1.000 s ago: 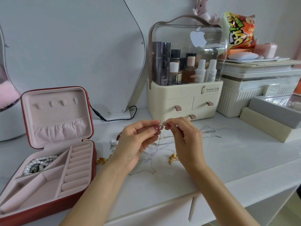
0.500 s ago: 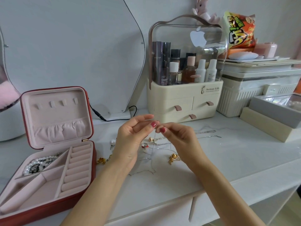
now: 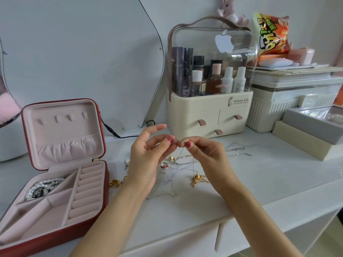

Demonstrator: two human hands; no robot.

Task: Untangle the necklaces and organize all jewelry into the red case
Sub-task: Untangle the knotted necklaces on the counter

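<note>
My left hand (image 3: 148,156) and my right hand (image 3: 206,154) meet above the table, both pinching one thin silver necklace (image 3: 182,153) at their fingertips. Its chain hangs down to a loose tangle of silver chains (image 3: 183,161) on the white table. A gold pendant piece (image 3: 198,179), a red-and-white ring (image 3: 164,166), a small gold charm (image 3: 171,158), a pearl earring (image 3: 127,162) and a gold piece (image 3: 115,182) lie around the hands. The red case (image 3: 105,184) stands open at the left with a pearl necklace (image 3: 44,188) in its back left compartment.
A cream cosmetics organiser (image 3: 209,112) stands right behind the hands. More silver chain (image 3: 237,152) stretches to the right. A grey and cream box stack (image 3: 311,134) sits at the far right. A black cable (image 3: 118,135) runs behind the case. The table's front edge (image 3: 204,225) is near.
Both hands have drifted slightly left and down, staying together at the fingertips on the thin chain. The ring and small charm, hidden a second ago, show between the hands.
</note>
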